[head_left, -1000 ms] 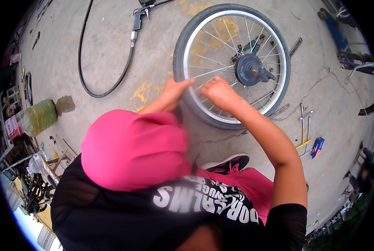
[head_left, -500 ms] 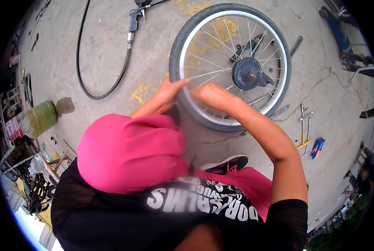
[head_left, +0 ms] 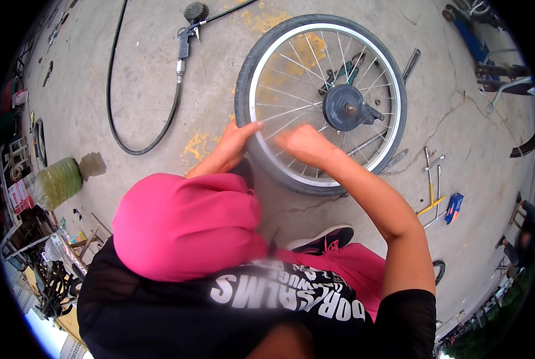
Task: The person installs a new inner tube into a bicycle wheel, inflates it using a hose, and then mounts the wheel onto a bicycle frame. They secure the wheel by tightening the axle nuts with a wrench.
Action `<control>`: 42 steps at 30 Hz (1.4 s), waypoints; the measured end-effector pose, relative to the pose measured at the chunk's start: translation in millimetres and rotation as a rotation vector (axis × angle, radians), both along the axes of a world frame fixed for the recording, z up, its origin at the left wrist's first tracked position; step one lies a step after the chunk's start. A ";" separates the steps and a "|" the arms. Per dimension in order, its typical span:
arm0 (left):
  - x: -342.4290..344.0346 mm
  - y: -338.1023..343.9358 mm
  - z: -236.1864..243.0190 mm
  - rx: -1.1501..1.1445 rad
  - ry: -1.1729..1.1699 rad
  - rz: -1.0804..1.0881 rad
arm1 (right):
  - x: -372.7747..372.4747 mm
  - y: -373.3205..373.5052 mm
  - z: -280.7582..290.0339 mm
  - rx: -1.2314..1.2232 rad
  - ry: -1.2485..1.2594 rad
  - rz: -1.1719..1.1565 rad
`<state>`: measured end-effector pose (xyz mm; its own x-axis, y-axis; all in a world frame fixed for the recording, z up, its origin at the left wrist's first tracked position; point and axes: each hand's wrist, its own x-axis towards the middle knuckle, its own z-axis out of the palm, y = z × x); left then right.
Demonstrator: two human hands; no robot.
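Observation:
A bicycle wheel point(head_left: 261, 57) with a black tyre, silver rim and dark hub drum point(head_left: 346, 107) is tilted in front of me. My left hand point(head_left: 234, 140) grips its near-left edge, thumb over the tyre toward the rim and fingers mostly hidden behind. Just inside that edge, above the spokes, my right hand point(head_left: 308, 146) is closed in a fist. Motion smears its fingertips, and whatever they may hold cannot be made out. Green-handled pliers point(head_left: 346, 73) show through the spokes on the far side.
An air inflator gun point(head_left: 185, 45) with a black hose point(head_left: 109, 90) lies at far left. To the right are yellow-handled wrenches point(head_left: 430, 182) and a small blue box point(head_left: 453, 208). A greenish plastic jug point(head_left: 58, 182) stands left; my shoe point(head_left: 324, 240) is near the wheel.
The view has shifted slightly, moving the wheel and floor items a little in the picture. My left hand keeps its grip; my right fist stays by the rim, blurred in both frames.

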<state>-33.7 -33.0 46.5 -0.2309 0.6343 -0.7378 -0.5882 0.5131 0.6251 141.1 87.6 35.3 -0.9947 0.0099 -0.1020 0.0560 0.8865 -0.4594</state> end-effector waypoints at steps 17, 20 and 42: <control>-11.0 -7.6 -20.3 0.005 0.029 -0.114 | 3.1 4.9 -9.0 -0.114 0.040 -0.042; -7.2 -10.7 -18.7 -0.005 -0.005 -0.081 | 7.5 -1.6 -11.3 -0.199 -0.007 -0.088; 1.7 -34.6 -11.0 -0.027 0.001 -0.324 | 3.7 -17.0 8.0 -0.161 0.024 -0.151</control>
<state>-32.0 -67.6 35.5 -0.0209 0.6552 -0.7552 -0.3904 0.6900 0.6095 144.7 70.6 43.3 -0.9853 0.1448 -0.0903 0.1699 0.7841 -0.5970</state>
